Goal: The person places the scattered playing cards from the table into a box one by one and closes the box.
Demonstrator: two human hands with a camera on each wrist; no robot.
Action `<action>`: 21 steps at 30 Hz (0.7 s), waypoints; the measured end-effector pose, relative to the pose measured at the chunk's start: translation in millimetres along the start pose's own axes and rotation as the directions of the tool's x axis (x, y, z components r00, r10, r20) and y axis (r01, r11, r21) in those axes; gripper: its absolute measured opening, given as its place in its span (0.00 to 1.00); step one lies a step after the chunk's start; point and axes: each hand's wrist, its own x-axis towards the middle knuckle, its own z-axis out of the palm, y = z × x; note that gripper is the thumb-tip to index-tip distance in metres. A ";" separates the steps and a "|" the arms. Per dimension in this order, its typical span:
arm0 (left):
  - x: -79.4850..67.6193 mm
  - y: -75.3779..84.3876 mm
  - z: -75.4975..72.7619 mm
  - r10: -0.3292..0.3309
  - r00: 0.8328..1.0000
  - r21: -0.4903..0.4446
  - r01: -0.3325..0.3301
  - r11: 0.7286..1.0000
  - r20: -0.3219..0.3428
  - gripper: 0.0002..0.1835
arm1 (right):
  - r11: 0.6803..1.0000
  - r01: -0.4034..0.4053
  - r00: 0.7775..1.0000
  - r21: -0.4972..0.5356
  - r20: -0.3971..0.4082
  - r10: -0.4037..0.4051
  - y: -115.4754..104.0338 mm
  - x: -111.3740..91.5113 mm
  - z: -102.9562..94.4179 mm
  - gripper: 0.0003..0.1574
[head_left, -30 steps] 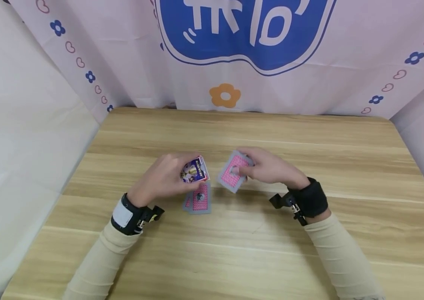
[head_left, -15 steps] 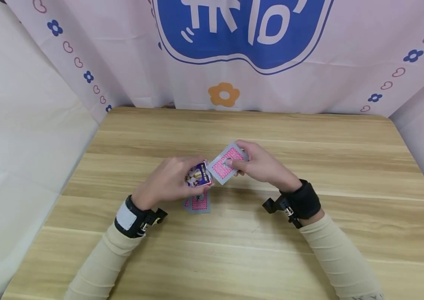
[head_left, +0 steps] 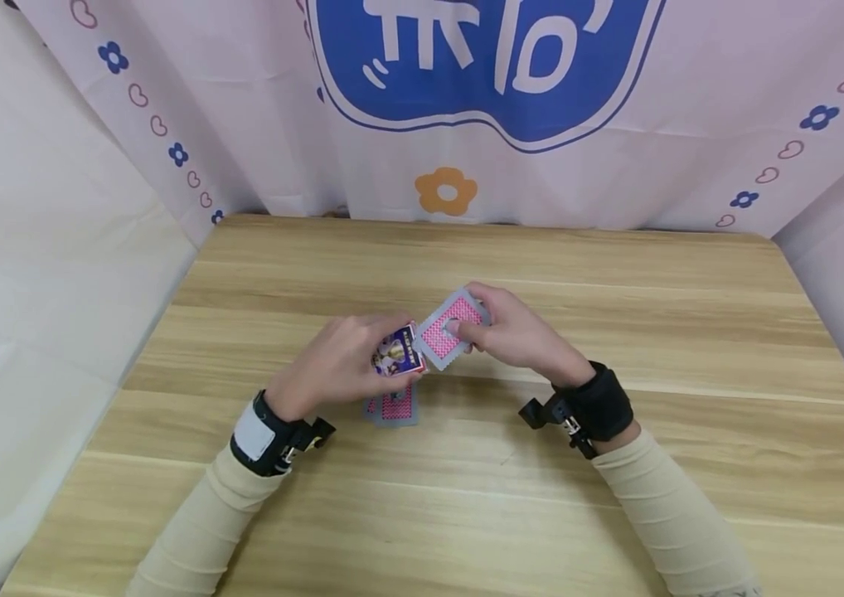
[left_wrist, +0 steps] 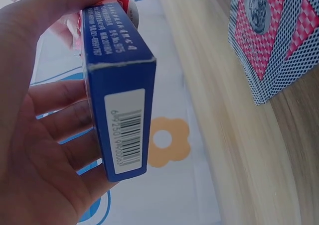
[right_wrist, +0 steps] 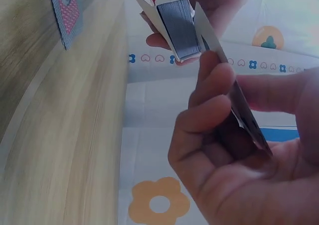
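My left hand [head_left: 336,356] grips a blue playing-card box [head_left: 396,351], thumb on one narrow edge and fingers on the other. In the left wrist view its barcode end [left_wrist: 127,133] faces the camera. The right wrist view shows the opposite end open, flaps spread, with a thick stack of cards [right_wrist: 178,28] inside. My right hand [head_left: 515,332] pinches a thin bunch of playing cards [head_left: 438,340], pink-patterned backs up, between thumb and curled fingers. Their far corner is right at the box's open end. Below the box, a few more cards [head_left: 398,408] lie face down, partly covered by my left hand.
Everything is over a light wood-grain table [head_left: 511,506]. A white curtain [head_left: 258,124] with a blue emblem and flower prints hangs along the back edge. Black straps with small cameras sit on both wrists.
My right hand has brought its cards left, up to the box's open end. The left hand has shifted slightly right with the box. Over the last half second both have barely moved.
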 end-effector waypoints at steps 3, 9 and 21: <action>0.9 1.5 0.8 0.001 1.000 -0.006 -0.001 1.000 -0.003 0.31 | 1.000 0.014 0.998 0.009 -0.057 -0.014 -1.7 0.2 2.8 0.10; 2.9 4.0 1.3 -0.017 0.999 -0.010 0.017 1.000 -0.029 0.28 | 0.999 0.036 0.990 0.013 -0.140 -0.034 -4.0 1.1 11.6 0.10; 1.1 3.3 1.0 -0.032 0.998 0.007 0.033 0.999 -0.060 0.31 | 0.998 0.047 0.983 0.038 -0.178 -0.040 -7.4 0.0 33.2 0.10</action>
